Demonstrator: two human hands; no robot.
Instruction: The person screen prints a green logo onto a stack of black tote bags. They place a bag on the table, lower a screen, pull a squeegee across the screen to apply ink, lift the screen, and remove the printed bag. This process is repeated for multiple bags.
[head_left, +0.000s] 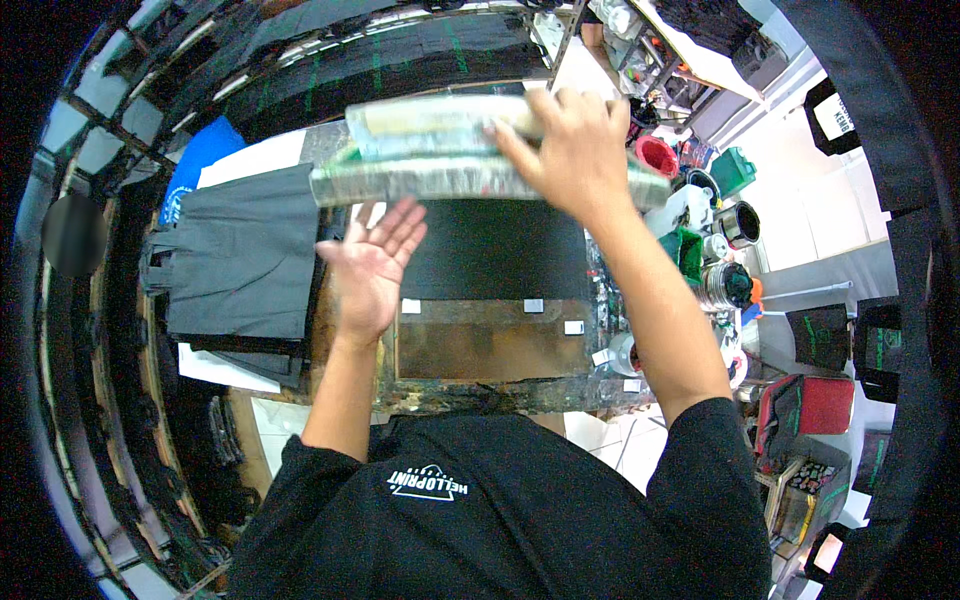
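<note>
my right hand (578, 140) grips pale bar (430, 122) toward table's (560, 396) far edge; left hand (372, 270) open. i judge bar stiff, light; hold right end.

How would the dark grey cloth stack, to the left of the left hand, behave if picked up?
The dark grey cloth stack looks floppy, given its soft creases. Its layers might slip apart, since their edges sit unevenly.

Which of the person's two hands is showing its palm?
The left hand: its open palm is in view. The right hand shows its back instead, over one end of a blurred pale bar.
</note>
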